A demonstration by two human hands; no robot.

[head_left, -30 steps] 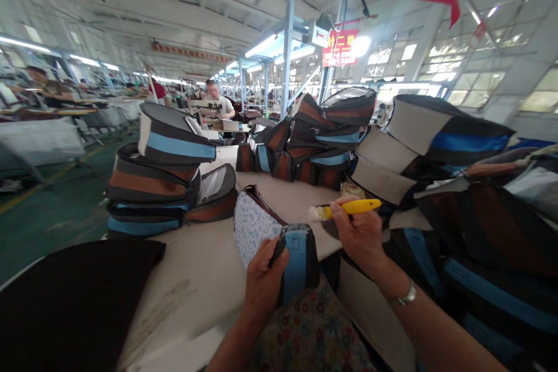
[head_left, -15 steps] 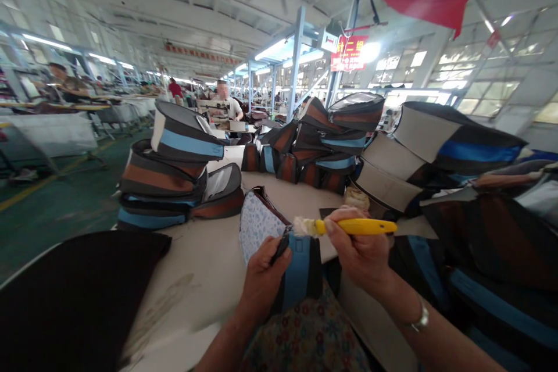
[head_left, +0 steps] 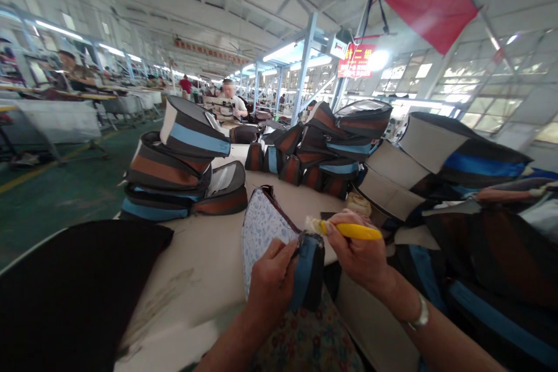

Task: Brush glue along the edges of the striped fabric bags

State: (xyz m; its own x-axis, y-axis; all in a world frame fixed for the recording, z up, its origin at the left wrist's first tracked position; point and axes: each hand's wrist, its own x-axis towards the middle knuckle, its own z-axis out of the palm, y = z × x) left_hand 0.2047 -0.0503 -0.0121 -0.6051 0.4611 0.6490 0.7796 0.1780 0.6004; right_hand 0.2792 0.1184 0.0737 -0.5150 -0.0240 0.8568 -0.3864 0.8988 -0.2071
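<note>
My left hand [head_left: 272, 282] grips the rim of a fabric bag piece, which has a pale blue patterned lining [head_left: 264, 235] and a blue and black outer band [head_left: 307, 273]. My right hand [head_left: 357, 253] is shut around a yellow-handled brush [head_left: 351, 231] with pale, clogged bristles. Its bristle tip is just above and to the left of the bag's edge, and I cannot tell whether they touch. A floral cloth [head_left: 305, 343] lies under the bag. A metal wristwatch [head_left: 419, 313] sits on my right wrist.
Stacks of striped black, blue and brown bag pieces [head_left: 178, 148] stand along a pale worktable [head_left: 196, 267]. More stacks [head_left: 471, 168] crowd the right. A dark panel [head_left: 74, 296] lies at the left. A co-worker [head_left: 229, 99] sits farther back.
My left hand has moved up to the bag's rim, and the band now stands more upright. The brush has dipped, with its handle lower than before. The whole view has shifted slightly.
</note>
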